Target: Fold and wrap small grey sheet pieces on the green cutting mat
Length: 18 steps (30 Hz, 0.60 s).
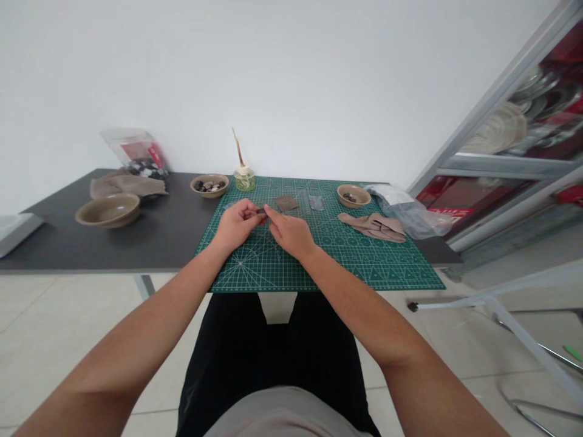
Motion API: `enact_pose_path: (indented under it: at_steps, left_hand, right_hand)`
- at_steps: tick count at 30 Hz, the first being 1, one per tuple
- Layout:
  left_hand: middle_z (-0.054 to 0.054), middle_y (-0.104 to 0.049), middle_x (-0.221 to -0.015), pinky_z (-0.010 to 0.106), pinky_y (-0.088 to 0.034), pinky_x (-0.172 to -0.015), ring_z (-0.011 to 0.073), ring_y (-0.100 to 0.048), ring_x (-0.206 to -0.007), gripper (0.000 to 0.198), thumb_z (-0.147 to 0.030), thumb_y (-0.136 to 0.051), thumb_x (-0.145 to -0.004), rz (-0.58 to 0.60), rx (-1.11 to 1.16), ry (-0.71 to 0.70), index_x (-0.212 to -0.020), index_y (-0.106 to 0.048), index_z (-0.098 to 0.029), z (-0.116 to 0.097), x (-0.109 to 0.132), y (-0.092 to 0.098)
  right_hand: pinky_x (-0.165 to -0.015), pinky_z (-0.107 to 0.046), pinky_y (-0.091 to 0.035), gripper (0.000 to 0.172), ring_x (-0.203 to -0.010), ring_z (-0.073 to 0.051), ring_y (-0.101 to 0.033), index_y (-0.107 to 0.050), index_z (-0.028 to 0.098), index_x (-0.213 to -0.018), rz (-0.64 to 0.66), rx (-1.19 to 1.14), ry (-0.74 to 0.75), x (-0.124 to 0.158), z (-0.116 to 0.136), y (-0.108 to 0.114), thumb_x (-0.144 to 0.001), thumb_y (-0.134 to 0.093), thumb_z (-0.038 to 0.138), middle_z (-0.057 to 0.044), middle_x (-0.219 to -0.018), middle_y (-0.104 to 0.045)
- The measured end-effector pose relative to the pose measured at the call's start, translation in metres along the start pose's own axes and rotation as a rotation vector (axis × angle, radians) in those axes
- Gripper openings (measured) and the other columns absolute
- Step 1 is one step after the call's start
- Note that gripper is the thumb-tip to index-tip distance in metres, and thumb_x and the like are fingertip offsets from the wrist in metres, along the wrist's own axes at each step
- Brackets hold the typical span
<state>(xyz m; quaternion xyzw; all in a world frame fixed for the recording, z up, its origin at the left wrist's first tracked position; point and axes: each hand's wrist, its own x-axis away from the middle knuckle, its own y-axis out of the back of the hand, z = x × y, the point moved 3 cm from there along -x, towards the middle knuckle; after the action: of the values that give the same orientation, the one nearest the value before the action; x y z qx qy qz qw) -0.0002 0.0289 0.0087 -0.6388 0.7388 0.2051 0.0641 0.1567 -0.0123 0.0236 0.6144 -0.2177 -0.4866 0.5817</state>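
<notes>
My left hand (pixel 237 223) and my right hand (pixel 291 233) meet over the middle of a green cutting mat (pixel 364 267). Both are closed in a pinch on one small dark object (pixel 261 212) held between the fingertips; it is too small to name. A small dark square piece (pixel 286 203) lies flat on the mat just beyond my hands. Beside it lies a small clear packet (pixel 316 203).
On the dark table (pixel 159 237): a bowl of dark buttons (pixel 209 185), a glass bottle with a stick (pixel 245 178), a small bowl (pixel 354 195), beige cloth (pixel 376 226), a plastic bag (pixel 405 209), a large empty bowl (pixel 108 210), more cloth (pixel 127 185), a plastic bag of buttons (pixel 136 152). Metal shelving (pixel 501 152) stands right.
</notes>
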Motion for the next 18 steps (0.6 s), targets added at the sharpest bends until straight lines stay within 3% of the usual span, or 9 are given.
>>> enact_pose_path:
  at_steps: [7,13,18]
  left_hand:
    - [-0.001,-0.067,-0.067,0.029,-0.05,-0.063,0.0151,-0.064,-0.064,0.019,-0.03,-0.069,-0.075,0.02,-0.005,0.015,-0.075,-0.052,-0.022,0.0006,-0.0006,-0.0004]
    - [-0.001,-0.066,-0.067,0.03,-0.051,-0.065,0.0158,-0.065,-0.066,0.023,-0.032,-0.069,-0.075,-0.034,0.033,0.014,-0.075,-0.049,-0.022,-0.0009,-0.0002,0.0]
    - [-0.005,-0.053,-0.059,0.025,-0.039,-0.054,0.0103,-0.05,-0.053,0.024,-0.032,-0.07,-0.075,-0.076,-0.087,-0.042,-0.073,-0.049,-0.021,-0.0046,0.0003,0.0023]
  right_hand:
    - [-0.086,-0.028,-0.05,0.053,-0.113,-0.019,-0.064,-0.034,0.018,-0.152,-0.023,0.012,0.039,0.0002,0.0009,-0.0018,-0.1,-0.029,0.024,-0.007,-0.145,-0.053]
    - [-0.084,-0.028,-0.05,0.052,-0.109,-0.019,-0.066,-0.038,0.017,-0.15,0.004,0.016,-0.01,-0.0006,-0.0009,-0.0025,-0.1,-0.031,0.026,-0.009,-0.134,-0.063]
    - [-0.085,-0.028,-0.05,0.051,-0.109,-0.019,-0.066,-0.038,0.018,-0.15,-0.034,0.001,-0.021,-0.0008,-0.0026,-0.0025,-0.1,-0.03,0.026,-0.007,-0.135,-0.062]
